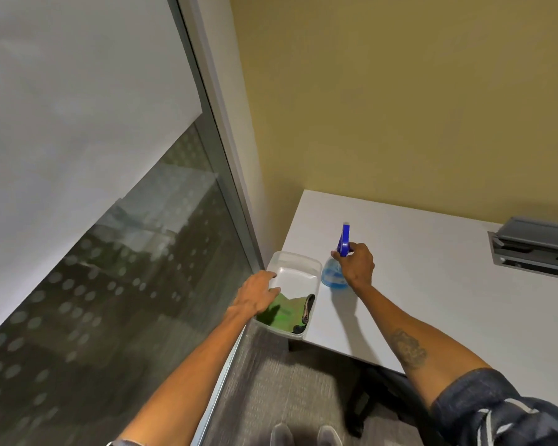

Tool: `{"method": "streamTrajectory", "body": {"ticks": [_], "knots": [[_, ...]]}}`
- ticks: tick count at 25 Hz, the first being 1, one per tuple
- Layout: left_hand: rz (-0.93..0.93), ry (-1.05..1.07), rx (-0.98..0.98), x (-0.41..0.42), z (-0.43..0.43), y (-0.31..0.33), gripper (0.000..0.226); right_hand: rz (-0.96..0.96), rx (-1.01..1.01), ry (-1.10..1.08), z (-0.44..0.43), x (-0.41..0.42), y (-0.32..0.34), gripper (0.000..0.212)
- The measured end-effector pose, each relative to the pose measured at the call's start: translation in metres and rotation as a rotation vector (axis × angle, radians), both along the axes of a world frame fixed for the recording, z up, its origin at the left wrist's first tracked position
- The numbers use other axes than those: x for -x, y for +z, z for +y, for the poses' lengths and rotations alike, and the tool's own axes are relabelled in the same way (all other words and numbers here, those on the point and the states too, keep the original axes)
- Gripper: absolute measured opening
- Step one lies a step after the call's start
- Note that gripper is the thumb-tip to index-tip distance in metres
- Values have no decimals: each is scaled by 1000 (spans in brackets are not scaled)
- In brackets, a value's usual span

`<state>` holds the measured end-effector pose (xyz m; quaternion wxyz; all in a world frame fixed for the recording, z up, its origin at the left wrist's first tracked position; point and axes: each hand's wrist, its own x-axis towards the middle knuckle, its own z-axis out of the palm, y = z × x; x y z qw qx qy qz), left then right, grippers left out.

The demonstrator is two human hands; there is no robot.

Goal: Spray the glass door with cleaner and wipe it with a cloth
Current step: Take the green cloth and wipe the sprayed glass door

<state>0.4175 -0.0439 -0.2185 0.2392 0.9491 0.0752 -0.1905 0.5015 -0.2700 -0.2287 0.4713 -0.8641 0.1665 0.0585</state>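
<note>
Landmark for all positions: white table (432,284), set in the corner against the yellow wall (400,107). Nearest the viewer: two shoe tips (306,434) on grey carpet (271,381), in front of the table's near edge; a dark chair base (368,400) under that edge. Right forearm, tattooed, with a dark blue sleeve (503,410), crosses above the table's near edge. Left hand (255,294): reaches into a clear plastic tub (295,262) that sits on the table's left front corner, partly overhanging it; fingers (273,290) loosely curled, tips touching the upper edge of a green cloth (279,312); whether they pinch the cloth cannot be told. The cloth lies crumpled in the tub's near half, beside a darker patterned fabric (308,312); the tub's far half shows bare white. Right hand (358,265): clenched around the neck of a spray bottle (335,275) standing upright on the table just right of the tub; the blue trigger head (344,239) rises above the fingers, and the clear body with blue liquid shows below and left of the hand. Farther along the table, at its right rear: a grey recessed cable box (535,249), lid raised. Left of the table: the glass door (110,268), metal-framed, with a dotted frosting and a pale blind behind its upper part, well apart from both hands.
</note>
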Motion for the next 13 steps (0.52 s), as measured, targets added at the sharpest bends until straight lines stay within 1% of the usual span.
{"method": "streamTrajectory", "body": {"ticks": [3, 5, 6, 7, 9, 10, 11, 13], "knots": [[5, -24, 9, 2, 3, -11, 48, -19, -6, -7, 3, 1, -5, 49], [11, -44, 14, 2, 4, -17, 49, -23, -40, -8, 4, 8, -7, 58], [15, -55, 16, 2, 5, -21, 49, -39, -43, -42, 4, 16, -9, 61], [17, -61, 17, 2, 5, -24, 49, -72, -28, -100, 5, 27, -14, 58], [21, -57, 24, 3, 7, -32, 49, -143, 45, -199, 6, 55, -28, 43], [25, -52, 32, 3, 8, -36, 49, -149, 84, -183, 8, 69, -38, 37], [35, -51, 46, 3, 10, -41, 49, -130, 115, -117, 10, 80, -48, 33], [66, -58, 67, 7, 14, -52, 51, -66, 143, 74, 18, 93, -62, 31]]}}
